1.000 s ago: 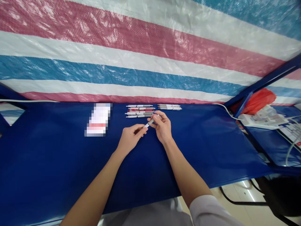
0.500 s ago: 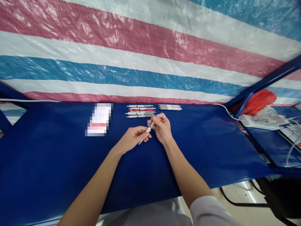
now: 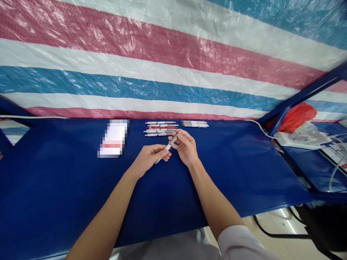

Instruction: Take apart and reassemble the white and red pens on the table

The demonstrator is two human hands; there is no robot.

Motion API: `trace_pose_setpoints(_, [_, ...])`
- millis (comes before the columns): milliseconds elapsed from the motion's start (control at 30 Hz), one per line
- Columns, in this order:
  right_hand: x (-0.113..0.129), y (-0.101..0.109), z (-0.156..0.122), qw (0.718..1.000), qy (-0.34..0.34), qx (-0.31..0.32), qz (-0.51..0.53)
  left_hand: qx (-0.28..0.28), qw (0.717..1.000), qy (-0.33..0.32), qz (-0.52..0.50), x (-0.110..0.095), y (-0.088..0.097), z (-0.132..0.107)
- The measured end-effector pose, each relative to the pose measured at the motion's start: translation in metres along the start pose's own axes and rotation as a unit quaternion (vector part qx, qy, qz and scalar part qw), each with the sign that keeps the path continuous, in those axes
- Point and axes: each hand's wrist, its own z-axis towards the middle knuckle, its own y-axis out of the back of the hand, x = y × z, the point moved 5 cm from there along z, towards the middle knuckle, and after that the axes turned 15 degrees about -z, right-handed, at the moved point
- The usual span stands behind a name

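Note:
Both my hands hold one white and grey pen point(image 3: 169, 145) above the blue table point(image 3: 67, 187). My left hand point(image 3: 150, 157) pinches its lower white end with curled fingers. My right hand point(image 3: 185, 146) grips the upper grey end between thumb and fingers. Just behind my hands lies a row of several pens point(image 3: 159, 128), some red, some grey and white. A smaller group of pens point(image 3: 194, 124) lies to its right.
A white card or box with a red band point(image 3: 114, 138) lies left of the pens. The striped tarp point(image 3: 162, 61) hangs behind the table. At the right, a second blue table holds a power strip point(image 3: 291, 139), cables and a red bag point(image 3: 296, 115).
The pen has tilted more steeply, its lower end now reaching down through my left hand's fingers. Both hands stayed nearly in place.

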Motion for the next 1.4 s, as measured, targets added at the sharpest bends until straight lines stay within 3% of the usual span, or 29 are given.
trace_pose_setpoints(100, [0.001, 0.000, -0.001, 1.000, 0.004, 0.003, -0.009, 0.002, 1.000, -0.006, 0.000, 0.000, 0.000, -0.001])
trace_pose_setpoints(333, [-0.003, 0.005, 0.001, 0.995, 0.020, -0.085, -0.044, -0.097, 0.985, -0.085, 0.114, -0.001, 0.009, 0.001])
trace_pose_setpoints(433, [-0.004, 0.003, 0.001, 0.996, 0.024, -0.085, -0.027, -0.077, 0.988, -0.076, 0.114, -0.002, 0.008, 0.001])
trace_pose_setpoints(667, [-0.001, -0.002, -0.002, 0.999, 0.025, -0.023, -0.011, 0.003, 1.000, 0.000, 0.000, -0.004, 0.001, -0.001])
trace_pose_setpoints(767, [-0.002, -0.003, -0.002, 1.000, 0.025, -0.016, -0.005, 0.015, 1.000, 0.004, 0.012, -0.002, 0.001, -0.001])
trace_pose_setpoints(967, [-0.004, 0.004, 0.001, 0.995, 0.028, -0.090, -0.013, -0.098, 0.976, -0.106, 0.162, 0.000, 0.009, 0.001])
trace_pose_setpoints(1033, [-0.005, 0.006, 0.001, 0.993, 0.028, -0.111, -0.019, -0.112, 0.970, -0.118, 0.179, 0.001, 0.008, 0.001])
trace_pose_setpoints(1167, [-0.004, 0.005, 0.001, 0.994, 0.019, -0.102, -0.031, -0.082, 0.980, -0.094, 0.153, -0.002, 0.004, 0.002])
trace_pose_setpoints(1333, [-0.003, 0.003, 0.001, 0.997, 0.002, -0.061, -0.045, 0.005, 0.996, -0.040, 0.078, -0.008, -0.002, 0.001])
trace_pose_setpoints(1400, [-0.002, 0.003, 0.001, 0.997, 0.000, -0.062, -0.048, 0.007, 0.997, -0.041, 0.067, -0.008, -0.001, 0.001])
